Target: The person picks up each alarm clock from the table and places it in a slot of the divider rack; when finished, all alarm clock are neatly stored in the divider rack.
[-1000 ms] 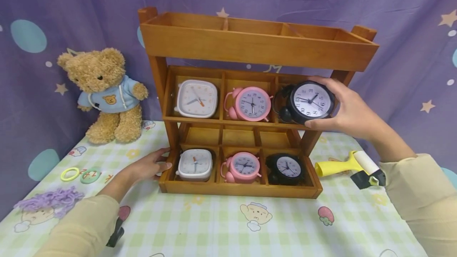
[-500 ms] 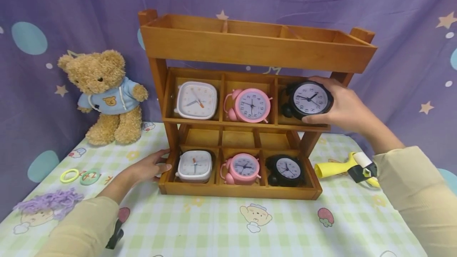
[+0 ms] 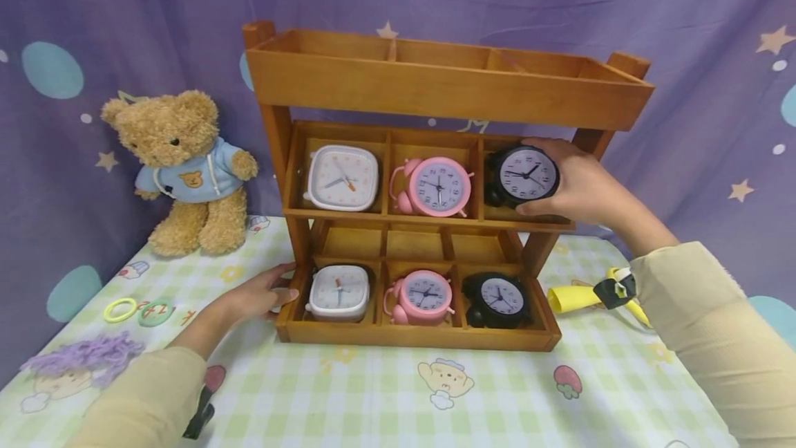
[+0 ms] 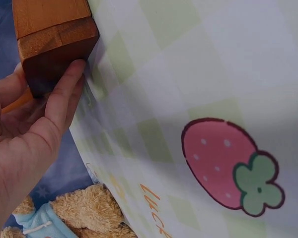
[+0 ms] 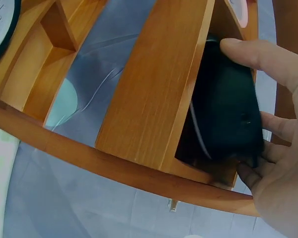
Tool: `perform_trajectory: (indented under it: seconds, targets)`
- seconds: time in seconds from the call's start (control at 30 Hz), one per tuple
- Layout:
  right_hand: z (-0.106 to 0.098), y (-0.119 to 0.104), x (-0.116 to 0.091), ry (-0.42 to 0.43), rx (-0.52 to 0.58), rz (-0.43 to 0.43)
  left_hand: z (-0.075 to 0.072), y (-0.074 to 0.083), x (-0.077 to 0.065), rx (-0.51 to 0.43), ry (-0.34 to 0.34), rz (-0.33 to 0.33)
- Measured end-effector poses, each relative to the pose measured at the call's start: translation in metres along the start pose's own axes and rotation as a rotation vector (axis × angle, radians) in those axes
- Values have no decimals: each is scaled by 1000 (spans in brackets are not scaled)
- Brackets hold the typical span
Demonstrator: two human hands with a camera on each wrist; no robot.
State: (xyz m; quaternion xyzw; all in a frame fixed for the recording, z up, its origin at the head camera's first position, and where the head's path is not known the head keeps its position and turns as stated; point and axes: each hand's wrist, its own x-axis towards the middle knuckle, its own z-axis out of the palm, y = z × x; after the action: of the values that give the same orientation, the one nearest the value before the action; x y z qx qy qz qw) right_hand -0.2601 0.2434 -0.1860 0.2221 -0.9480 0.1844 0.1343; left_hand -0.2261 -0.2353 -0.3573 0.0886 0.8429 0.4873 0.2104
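In the head view, my right hand (image 3: 575, 182) holds a black twin-bell alarm clock (image 3: 527, 173) between thumb and fingers. The clock sits within the right compartment of the middle tier, its dial turned sideways. The right wrist view shows the clock's dark casing (image 5: 228, 99) inside the compartment walls. My left hand (image 3: 256, 296) grips the lower left end of the wooden shelf (image 3: 423, 339), thumb and fingers on either side of the wood. Beside the black clock stand a pink alarm clock (image 3: 440, 187) and a white square clock (image 3: 343, 177).
The bottom tier bears another white clock (image 3: 338, 290), pink clock (image 3: 425, 294) and black clock (image 3: 500, 297). A teddy bear (image 3: 186, 171) sits left of the shelf. A yellow-handled tool (image 3: 572, 298) lies to the right, partly behind the sleeve. Two rings (image 3: 120, 310) lie at left.
My right hand has moved left with the black clock, bringing it deeper into the middle tier's right compartment. The left hand has stayed at the shelf's lower left end.
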Motion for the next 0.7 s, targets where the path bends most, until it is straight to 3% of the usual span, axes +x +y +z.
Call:
perform_trajectory:
  seconds: [0.23, 0.7]
  targets:
    - [2, 1, 3, -32, -62, -34, 0, -1, -1, -12, -2, -7]
    - [0, 0, 8, -126, -207, -12, 0, 0, -2, -15, 10, -4]
